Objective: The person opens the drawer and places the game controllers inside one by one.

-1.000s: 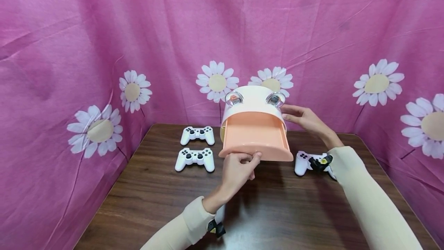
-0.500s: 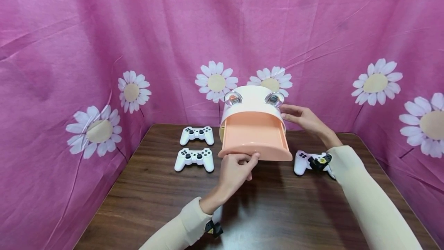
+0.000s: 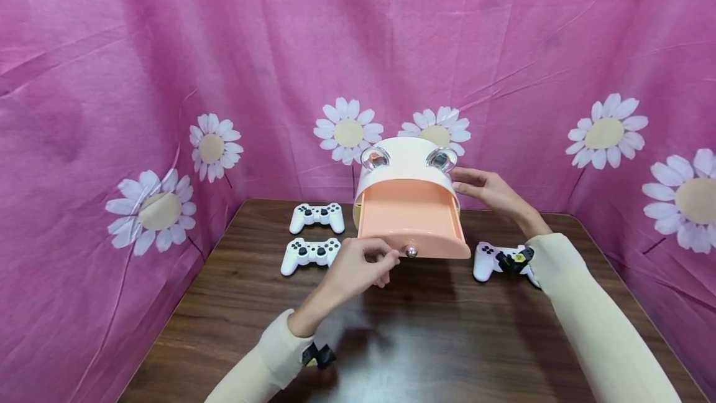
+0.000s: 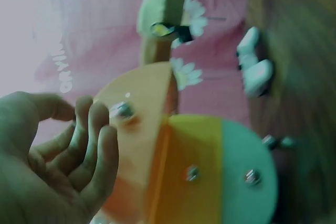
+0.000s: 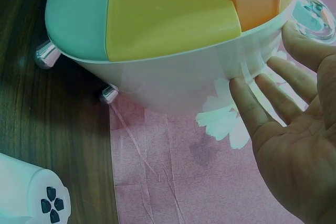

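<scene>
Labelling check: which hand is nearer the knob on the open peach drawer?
Left. The left hand is just beside the knob, not touching it; the right hand is farther off, at the white cabinet's side.

Left hand (image 3: 357, 266) is loosely curled, left arm (image 3: 263, 356) in from lower left; right hand (image 3: 493, 196) is farther forward, fingers (image 5: 249, 106) extended and spread, right arm (image 3: 595, 303) in from lower right.

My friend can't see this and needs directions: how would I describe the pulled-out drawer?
On the brown table stands a white cabinet topped with two shiny, eye-like discs. Look for its peach top drawer. Unlike the yellow drawer and green drawer beneath, it sticks out.
</scene>
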`<control>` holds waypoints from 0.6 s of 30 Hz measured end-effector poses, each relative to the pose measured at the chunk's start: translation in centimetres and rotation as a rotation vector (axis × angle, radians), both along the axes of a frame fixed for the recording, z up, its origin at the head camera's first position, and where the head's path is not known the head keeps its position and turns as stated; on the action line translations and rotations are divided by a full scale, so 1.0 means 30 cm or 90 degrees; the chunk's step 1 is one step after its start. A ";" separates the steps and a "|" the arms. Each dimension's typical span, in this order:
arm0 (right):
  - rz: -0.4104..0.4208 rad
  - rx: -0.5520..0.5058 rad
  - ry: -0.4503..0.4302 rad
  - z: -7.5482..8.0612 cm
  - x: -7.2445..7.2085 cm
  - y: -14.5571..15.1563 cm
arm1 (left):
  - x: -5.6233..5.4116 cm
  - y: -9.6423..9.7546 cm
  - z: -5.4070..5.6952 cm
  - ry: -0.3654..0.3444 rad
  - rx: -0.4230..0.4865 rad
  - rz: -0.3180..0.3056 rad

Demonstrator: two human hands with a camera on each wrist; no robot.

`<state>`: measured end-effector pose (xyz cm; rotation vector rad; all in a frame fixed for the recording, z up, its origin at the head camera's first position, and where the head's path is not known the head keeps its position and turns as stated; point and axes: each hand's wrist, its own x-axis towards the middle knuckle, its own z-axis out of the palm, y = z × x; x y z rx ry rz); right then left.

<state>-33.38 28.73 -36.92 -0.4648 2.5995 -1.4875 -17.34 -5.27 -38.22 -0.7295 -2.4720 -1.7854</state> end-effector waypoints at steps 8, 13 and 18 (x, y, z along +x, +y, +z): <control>-0.003 -0.002 -0.005 0.006 0.004 0.001 | -0.060 -0.153 0.091 0.001 -0.003 -0.059; 0.001 0.003 -0.004 0.005 0.003 0.002 | -0.127 -0.243 0.128 0.011 -0.003 -0.020; 0.000 0.009 -0.004 0.004 0.004 0.000 | -0.198 -0.324 0.133 -0.006 -0.020 0.018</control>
